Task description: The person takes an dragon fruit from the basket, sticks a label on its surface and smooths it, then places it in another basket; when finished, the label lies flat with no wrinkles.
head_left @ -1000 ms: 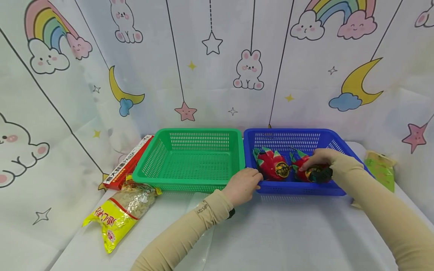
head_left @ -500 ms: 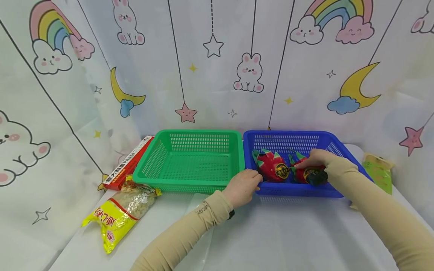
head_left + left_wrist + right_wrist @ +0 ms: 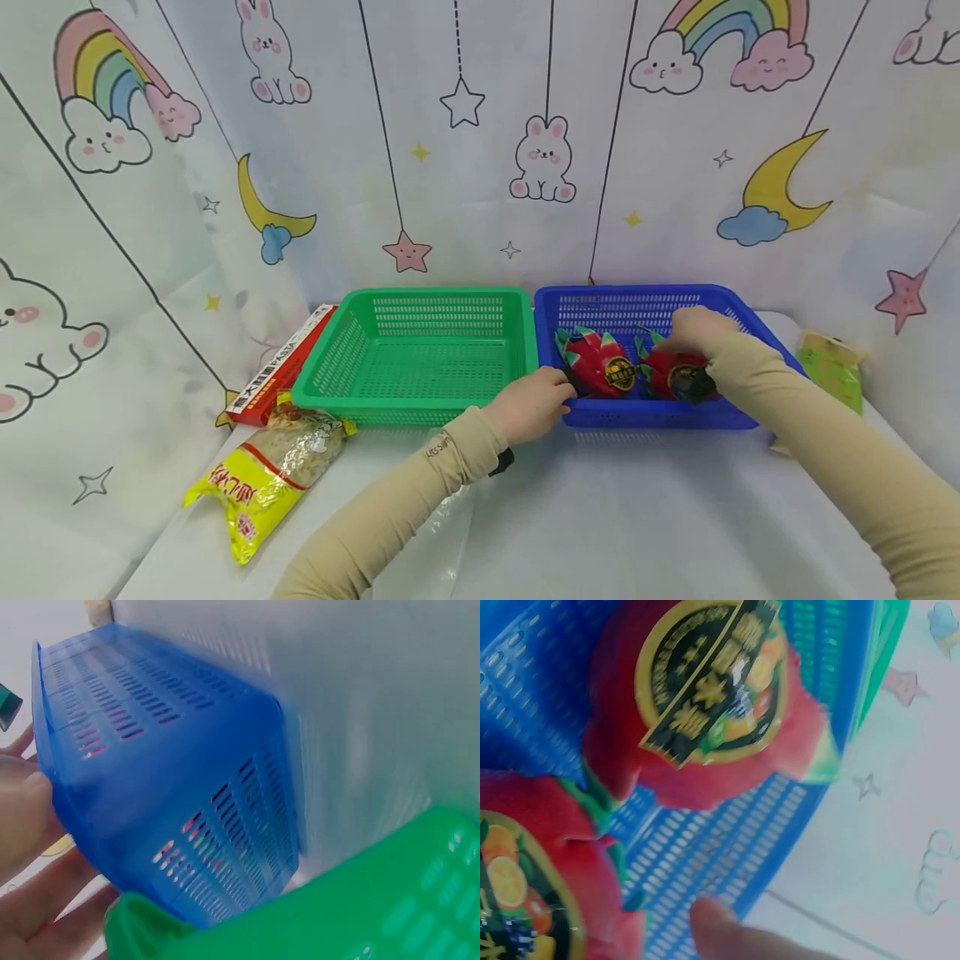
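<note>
Two red dragon fruits with green-tipped scales and round black-and-gold labels lie in the blue basket (image 3: 660, 414). The left one (image 3: 597, 367) sits near the basket's front left corner; the right one (image 3: 663, 371) is partly covered by my right hand (image 3: 701, 329). In the right wrist view, one finger (image 3: 720, 926) shows, extended and apart from both fruits; the other fingers are out of sight. My left hand (image 3: 531, 406) holds the blue basket's rim at its front left corner, with the thumb (image 3: 37, 787) against the edge.
A green basket (image 3: 416, 408) stands against the blue one's left side. Left of it are a red pasta box (image 3: 281, 367) and a yellow-and-clear food bag (image 3: 273, 471). A green package (image 3: 828, 367) lies right of the blue basket. A patterned curtain (image 3: 480, 200) hangs behind.
My right hand has shifted slightly up and back over the right dragon fruit, its finger moving off the fruit's front. My left hand stays at the basket corner. The head view has shifted slightly.
</note>
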`<state>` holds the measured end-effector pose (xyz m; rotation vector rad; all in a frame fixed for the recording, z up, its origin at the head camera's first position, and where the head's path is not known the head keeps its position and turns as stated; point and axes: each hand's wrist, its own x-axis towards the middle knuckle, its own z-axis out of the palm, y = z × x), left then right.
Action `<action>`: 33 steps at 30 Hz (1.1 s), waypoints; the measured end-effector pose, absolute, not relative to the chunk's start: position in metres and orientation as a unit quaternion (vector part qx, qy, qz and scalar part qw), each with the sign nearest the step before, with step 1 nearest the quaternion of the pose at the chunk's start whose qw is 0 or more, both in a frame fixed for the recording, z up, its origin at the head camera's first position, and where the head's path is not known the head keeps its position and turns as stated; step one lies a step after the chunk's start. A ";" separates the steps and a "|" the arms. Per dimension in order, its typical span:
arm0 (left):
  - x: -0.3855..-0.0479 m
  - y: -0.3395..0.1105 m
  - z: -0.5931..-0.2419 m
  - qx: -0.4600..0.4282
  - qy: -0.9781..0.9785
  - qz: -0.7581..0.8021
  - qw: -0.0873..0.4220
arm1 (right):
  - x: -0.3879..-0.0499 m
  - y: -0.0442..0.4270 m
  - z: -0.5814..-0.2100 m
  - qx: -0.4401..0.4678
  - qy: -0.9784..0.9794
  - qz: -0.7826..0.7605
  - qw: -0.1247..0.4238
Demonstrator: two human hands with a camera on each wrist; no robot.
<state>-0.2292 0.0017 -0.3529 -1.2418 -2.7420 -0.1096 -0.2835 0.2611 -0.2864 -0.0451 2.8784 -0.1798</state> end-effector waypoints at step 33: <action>-0.213 -0.074 -0.319 -0.275 -0.957 -0.051 0.080 | -0.242 0.178 -0.280 -0.139 0.988 -0.061 0.019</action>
